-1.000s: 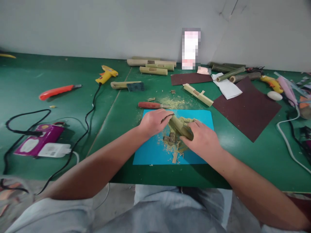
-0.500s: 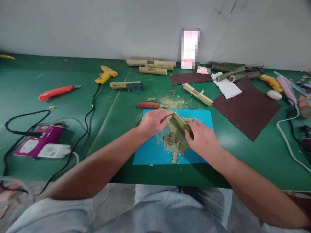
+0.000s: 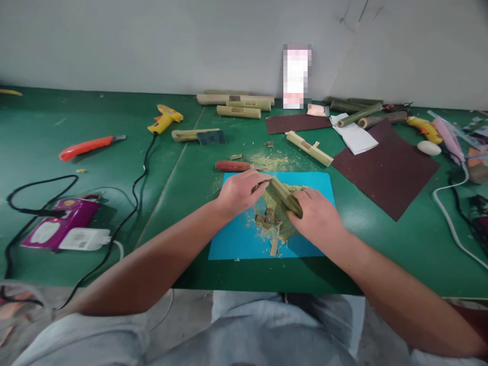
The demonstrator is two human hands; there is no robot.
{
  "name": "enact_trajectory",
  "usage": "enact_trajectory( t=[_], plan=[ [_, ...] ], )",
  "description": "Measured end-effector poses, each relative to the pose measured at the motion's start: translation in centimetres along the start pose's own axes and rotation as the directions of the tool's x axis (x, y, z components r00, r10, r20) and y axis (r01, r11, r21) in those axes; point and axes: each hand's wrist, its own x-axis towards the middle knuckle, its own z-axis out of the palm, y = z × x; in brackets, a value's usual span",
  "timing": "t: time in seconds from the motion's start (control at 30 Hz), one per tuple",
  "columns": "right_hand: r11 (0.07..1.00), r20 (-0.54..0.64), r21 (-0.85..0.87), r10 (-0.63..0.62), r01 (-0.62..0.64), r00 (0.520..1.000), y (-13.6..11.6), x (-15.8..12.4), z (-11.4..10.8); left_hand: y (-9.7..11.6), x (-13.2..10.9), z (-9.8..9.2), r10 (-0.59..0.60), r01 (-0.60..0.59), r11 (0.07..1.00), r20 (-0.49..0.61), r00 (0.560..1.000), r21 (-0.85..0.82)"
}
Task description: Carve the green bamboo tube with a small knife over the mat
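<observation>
Between my two hands a greenish bamboo tube [image 3: 284,195] is held at a slant above a blue sheet [image 3: 232,239]. My left hand [image 3: 242,192] pinches its far upper end, with the fingertips partly hidden. Around the near lower end my right hand [image 3: 318,213] is closed, and the tube's dark open mouth shows by the thumb. Beneath the tube lie pale shavings [image 3: 280,234] and small brown bamboo pieces [image 3: 269,216]. A red-handled knife or chisel [image 3: 233,166] rests just beyond my left hand; its tip is among sawdust.
Cut bamboo tubes [image 3: 244,112] lie along the wall, and another notched tube [image 3: 309,148] lies nearer. Dark brown sheets [image 3: 392,173] are at right. At left are a yellow glue gun [image 3: 165,119], an orange cutter [image 3: 89,147] and a purple power strip [image 3: 72,218] with trailing cords.
The bamboo tube has turned slightly in my hands, and more of its near open end shows. My right hand's thumb and fingers have shifted around it. My left hand stays nearly in place.
</observation>
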Motion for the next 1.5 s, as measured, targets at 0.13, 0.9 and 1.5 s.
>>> enact_trajectory(
  t=[0.13, 0.9, 1.5],
  plan=[
    [0.999, -0.004, 0.040, -0.002, 0.002, 1.000, -0.2, 0.0, 0.1, 0.1, 0.1, 0.0, 0.009, -0.009, 1.000, 0.005, 1.000, -0.002],
    [0.997, 0.001, 0.069, -0.043, 0.042, 0.999, -0.5, -0.2, 0.2, 1.5, -0.1, 0.1, 0.138, -0.140, 0.990, 0.089, 0.986, 0.012],
    [0.992, 0.014, 0.127, -0.023, 0.021, 1.000, -0.4, -0.1, 0.4, 2.6, -0.8, 0.5, 0.176, -0.188, 0.979, 0.146, 0.974, 0.075]
  ],
)
